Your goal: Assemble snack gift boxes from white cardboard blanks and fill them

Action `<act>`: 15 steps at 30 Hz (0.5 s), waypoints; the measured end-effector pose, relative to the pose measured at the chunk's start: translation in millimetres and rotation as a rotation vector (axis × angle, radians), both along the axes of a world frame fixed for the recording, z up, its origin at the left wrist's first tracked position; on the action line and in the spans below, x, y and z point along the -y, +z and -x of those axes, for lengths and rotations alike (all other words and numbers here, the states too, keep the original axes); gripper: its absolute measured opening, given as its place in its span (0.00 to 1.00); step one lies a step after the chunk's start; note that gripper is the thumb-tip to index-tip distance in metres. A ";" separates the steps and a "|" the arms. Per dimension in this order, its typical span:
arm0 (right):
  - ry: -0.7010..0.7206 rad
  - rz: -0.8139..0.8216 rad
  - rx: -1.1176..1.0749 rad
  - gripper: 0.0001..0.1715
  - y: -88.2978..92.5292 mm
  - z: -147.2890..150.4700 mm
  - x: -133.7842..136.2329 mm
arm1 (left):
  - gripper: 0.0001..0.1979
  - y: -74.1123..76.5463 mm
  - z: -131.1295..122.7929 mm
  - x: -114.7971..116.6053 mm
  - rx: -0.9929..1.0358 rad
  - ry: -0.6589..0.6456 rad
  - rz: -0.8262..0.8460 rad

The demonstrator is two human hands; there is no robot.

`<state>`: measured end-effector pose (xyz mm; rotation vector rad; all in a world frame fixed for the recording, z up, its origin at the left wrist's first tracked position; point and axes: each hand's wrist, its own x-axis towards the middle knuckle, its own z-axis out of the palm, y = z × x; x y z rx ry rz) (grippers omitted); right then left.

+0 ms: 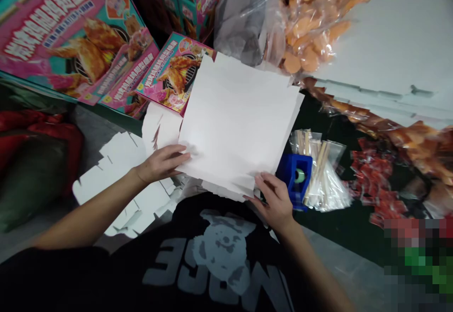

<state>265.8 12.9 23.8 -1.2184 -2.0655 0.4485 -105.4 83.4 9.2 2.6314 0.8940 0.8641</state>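
Note:
A blank white cardboard sheet lies in front of my body, with another white edge showing under its right side. My left hand holds its lower left edge, fingertips on the upper face and the thumb hidden. At the lower right corner my right hand pinches the sheet, fingers on top and thumb at the near edge. Beyond the sheet's left side lies a small pink and teal printed box with chicken wings pictured on it, partly covered by the sheet.
Large printed boxes stand at the back left. Flat white cut cardboard lies low on the left. Rightward are a blue tape dispenser, bagged wooden sticks, red sachets, bagged orange pieces and stacked white cardboard.

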 end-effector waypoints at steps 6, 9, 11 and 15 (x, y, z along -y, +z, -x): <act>-0.060 0.058 -0.088 0.27 14.3 -3.7 -15.7 | 0.15 22.2 -35.6 8.0 0.053 0.171 0.066; -0.034 0.143 -0.082 0.16 23.1 -7.0 -24.0 | 0.11 37.8 -47.1 4.3 0.085 0.164 0.287; -0.051 0.220 -0.082 0.10 29.7 -5.8 -28.5 | 0.09 45.1 -50.3 0.3 0.134 0.150 0.421; -0.146 0.380 -0.104 0.09 40.2 1.2 -35.0 | 0.09 50.7 -52.6 -4.1 0.156 0.179 0.541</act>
